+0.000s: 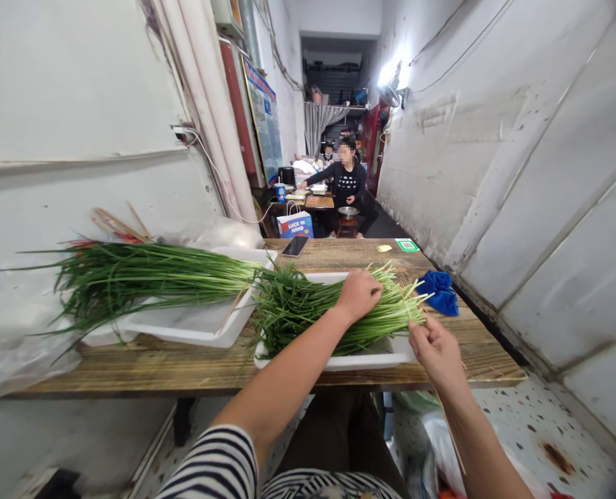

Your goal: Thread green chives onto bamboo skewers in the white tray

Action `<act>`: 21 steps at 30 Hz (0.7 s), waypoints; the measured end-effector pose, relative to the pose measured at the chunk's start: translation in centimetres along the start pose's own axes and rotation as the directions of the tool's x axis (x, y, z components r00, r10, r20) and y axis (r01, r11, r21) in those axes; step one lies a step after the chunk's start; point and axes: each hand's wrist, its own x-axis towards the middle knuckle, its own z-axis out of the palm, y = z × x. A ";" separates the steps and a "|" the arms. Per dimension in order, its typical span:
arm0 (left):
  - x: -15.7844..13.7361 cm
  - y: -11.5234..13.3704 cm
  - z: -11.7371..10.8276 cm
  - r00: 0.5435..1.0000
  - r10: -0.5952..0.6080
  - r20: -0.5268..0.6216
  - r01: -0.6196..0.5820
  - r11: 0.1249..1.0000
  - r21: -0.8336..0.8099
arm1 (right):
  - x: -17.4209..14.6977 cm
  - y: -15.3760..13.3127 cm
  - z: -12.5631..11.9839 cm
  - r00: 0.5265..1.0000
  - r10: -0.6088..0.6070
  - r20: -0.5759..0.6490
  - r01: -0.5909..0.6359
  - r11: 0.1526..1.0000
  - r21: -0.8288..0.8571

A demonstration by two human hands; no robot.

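A loose bunch of garlic chives (318,308) lies across a white tray (339,362), pale stalk ends toward the right. Over the stalks, my left hand (359,294) is closed with its fingers curled; what they grip is hidden. My right hand (435,343) is pinched at the stalk ends by the tray's right side. A thin straw strand (450,433) trails from beneath it along the forearm, and more brown strands lie by the stalk ends. To the left, a second bunch of chives (156,274) rests on another white tray (224,336), its leaves hanging past the edge.
On the wooden table (183,367) are a phone (295,246), a blue cloth (439,291), a green card (407,245) and a small yellowish piece (384,248). Plastic bags (21,346) crowd the left end. Beyond, a person (346,177) sits at a low table; another is behind.
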 end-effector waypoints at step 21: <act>-0.4 0.7 0.1 0.995 -0.048 0.088 0.032 0.985 0.170 | 0.0 0.1 0.0 1.000 -0.021 -0.011 0.021 1.000 -0.019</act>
